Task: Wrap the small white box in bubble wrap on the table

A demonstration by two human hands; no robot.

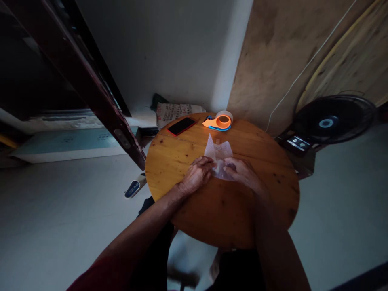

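A piece of bubble wrap [220, 150] lies on the round wooden table, its far corners sticking up. My left hand [198, 173] is at its left edge, fingers curled and closed on the sheet. On the opposite side my right hand [241, 169] has its fingers bent over the wrap, thumb and fingers gripping it. Something pale, too blurred to name, shows between the hands. Beyond the wrap sits an orange tape dispenser [209, 122] with a roll of tape. To its left is a phone [181, 126] with a red edge, its dark screen up.
The wooden table [221, 206] reaches close to my legs. Behind it, a printed sack [172, 113] leans at the wall. A black fan [333, 121] stands at the right, near a hanging white cord [309, 64]. A door frame [91, 81] and a slipper [135, 186] are at the left.
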